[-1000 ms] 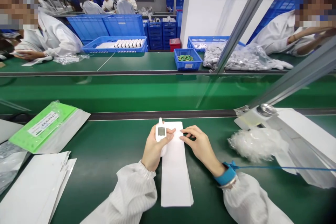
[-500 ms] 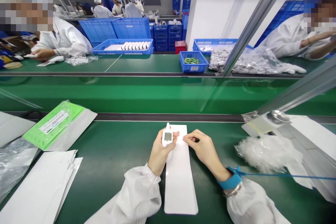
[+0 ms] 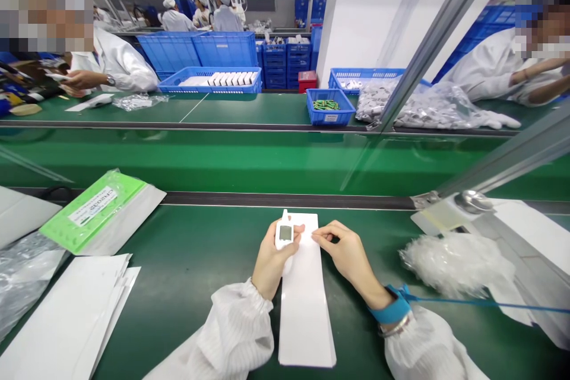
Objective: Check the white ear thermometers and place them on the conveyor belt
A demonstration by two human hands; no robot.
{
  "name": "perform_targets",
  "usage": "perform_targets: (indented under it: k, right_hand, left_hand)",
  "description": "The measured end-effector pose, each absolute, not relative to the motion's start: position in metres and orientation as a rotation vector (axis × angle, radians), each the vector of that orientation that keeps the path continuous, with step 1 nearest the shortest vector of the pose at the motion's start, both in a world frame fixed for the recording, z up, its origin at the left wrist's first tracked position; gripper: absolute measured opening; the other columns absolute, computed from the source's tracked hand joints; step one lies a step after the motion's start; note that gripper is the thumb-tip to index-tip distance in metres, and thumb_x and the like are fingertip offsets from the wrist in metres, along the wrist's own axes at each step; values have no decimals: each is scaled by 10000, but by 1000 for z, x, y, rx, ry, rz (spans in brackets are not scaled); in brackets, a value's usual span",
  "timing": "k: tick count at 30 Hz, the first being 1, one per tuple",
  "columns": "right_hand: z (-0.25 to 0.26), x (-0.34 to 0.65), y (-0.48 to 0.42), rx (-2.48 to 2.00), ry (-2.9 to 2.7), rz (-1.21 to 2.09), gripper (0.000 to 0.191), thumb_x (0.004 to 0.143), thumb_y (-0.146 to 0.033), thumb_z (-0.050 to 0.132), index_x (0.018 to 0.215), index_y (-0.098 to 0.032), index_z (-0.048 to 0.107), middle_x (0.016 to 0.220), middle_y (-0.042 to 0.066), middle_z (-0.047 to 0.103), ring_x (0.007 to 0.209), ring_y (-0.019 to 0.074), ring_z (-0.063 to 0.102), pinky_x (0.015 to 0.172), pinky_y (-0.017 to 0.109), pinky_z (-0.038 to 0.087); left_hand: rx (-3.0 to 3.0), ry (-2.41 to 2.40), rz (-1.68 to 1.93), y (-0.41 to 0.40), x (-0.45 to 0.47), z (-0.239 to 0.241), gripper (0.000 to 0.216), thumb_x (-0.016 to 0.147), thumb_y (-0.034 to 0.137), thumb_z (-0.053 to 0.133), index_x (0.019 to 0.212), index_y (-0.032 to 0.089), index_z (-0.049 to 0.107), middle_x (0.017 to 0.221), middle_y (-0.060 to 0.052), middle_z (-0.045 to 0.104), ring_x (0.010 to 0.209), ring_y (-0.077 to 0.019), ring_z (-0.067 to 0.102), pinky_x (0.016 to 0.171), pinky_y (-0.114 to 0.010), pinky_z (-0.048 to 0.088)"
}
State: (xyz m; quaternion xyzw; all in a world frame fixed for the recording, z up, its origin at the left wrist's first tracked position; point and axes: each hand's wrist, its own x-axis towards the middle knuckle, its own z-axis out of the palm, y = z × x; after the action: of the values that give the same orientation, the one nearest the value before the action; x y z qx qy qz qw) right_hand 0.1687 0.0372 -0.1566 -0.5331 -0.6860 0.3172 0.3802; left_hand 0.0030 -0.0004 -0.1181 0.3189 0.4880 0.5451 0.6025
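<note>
A small white handheld device with a grey display and a narrow tip (image 3: 284,234) is held upright in my left hand (image 3: 269,258), thumb and fingers wrapped around it. Beneath it, on the green table, lies a long stack of white sheets (image 3: 305,314). My right hand (image 3: 345,250) is closed in a pinch at the stack's upper right edge, a short way from the device. Whatever may be between those fingertips is too small to make out. A blue wrist strap (image 3: 392,307) with a cord circles my right wrist.
At left lie a green packet in clear plastic (image 3: 95,211) and loose white sheets (image 3: 66,309). Crumpled clear plastic (image 3: 456,261) sits at right by a slanted metal post (image 3: 436,41). Across the green divider, a blue bin (image 3: 330,116) holds small green items; co-workers sit beyond.
My hands, the device and the stack stay practically in place. The view shifts slightly. The co-worker at far left has moved their hands a little.
</note>
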Motion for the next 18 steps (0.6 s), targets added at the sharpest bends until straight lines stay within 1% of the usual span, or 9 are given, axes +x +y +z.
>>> perform_targets:
  k: [2, 6, 10, 15, 18]
  right_hand:
    - [-156, 168, 38, -1363, -1776, 802, 161, 838, -288, 596, 745, -219, 708, 729, 19, 629, 647, 161, 583, 636, 295, 482]
    - [-148, 166, 35, -1333, -1867, 774, 128, 804, -194, 573, 692, -223, 627, 722, 2, 609, 693, 166, 579, 689, 303, 452]
    - [-138, 169, 28, -1272, -1953, 746, 120, 802, -154, 577, 710, -230, 588, 769, -8, 623, 748, 174, 572, 765, 335, 422]
    - [-145, 174, 30, -1284, -1896, 721, 58, 868, -212, 569, 838, -234, 614, 944, 41, 663, 851, 205, 588, 786, 359, 465]
    - [-153, 172, 36, -1310, -1855, 719, 45, 867, -250, 604, 843, -236, 640, 955, 47, 658, 842, 205, 598, 749, 345, 491]
  left_hand:
    - [735, 1137, 1261, -1, 3, -119, 262, 729, 148, 720, 979, 175, 649, 1174, -107, 682, 1327, -263, 465, 1117, -401, 314]
    - [695, 1150, 1255, -1, 5, -119, 309, 706, 146, 721, 1002, 174, 634, 1169, -93, 669, 1191, -271, 579, 1074, -411, 368]
    - [684, 1158, 1250, -2, 6, -117, 319, 710, 150, 717, 1015, 184, 630, 1156, -81, 673, 1171, -266, 589, 1051, -402, 388]
    - [672, 1154, 1257, -2, 6, -115, 305, 697, 117, 704, 984, 188, 633, 1185, -80, 667, 1164, -255, 598, 1066, -385, 375]
    - [682, 1161, 1249, -2, 6, -113, 304, 704, 113, 694, 990, 188, 625, 1178, -84, 671, 1157, -263, 603, 1053, -390, 380]
